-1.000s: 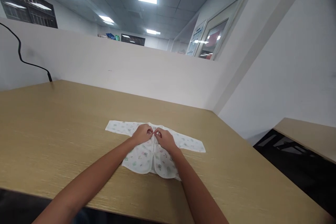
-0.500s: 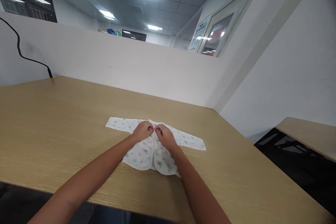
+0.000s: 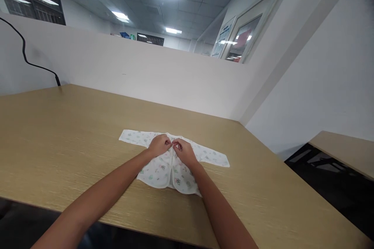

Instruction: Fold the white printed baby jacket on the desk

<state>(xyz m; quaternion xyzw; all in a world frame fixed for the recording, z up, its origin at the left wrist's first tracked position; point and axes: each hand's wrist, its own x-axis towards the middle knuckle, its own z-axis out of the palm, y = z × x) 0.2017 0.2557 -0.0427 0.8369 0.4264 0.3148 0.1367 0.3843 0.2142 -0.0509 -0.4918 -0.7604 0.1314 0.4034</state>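
A small white baby shirt (image 3: 157, 172) with a coloured print lies spread on the wooden table (image 3: 87, 132), its sleeves stretched out to both sides and its front split down the middle. My left hand (image 3: 159, 144) pinches the left front edge near the collar. Right beside it, my right hand (image 3: 184, 151) pinches the facing edge, and the fingertips of both hands nearly meet. Whatever fastening sits between the fingers is too small and covered to make out. Below the hands the two rounded front panels lie side by side with a narrow gap at the hem.
A white partition (image 3: 152, 74) closes off the table's far side, and a wall (image 3: 315, 70) rises on the right. One black cable (image 3: 37, 65) runs down to the far left corner. Another wooden surface (image 3: 344, 149) stands at the right, above dark framing.
Both hands stay at the collar with almost the same pinch. The view has shifted very slightly; the shirt lies as before.
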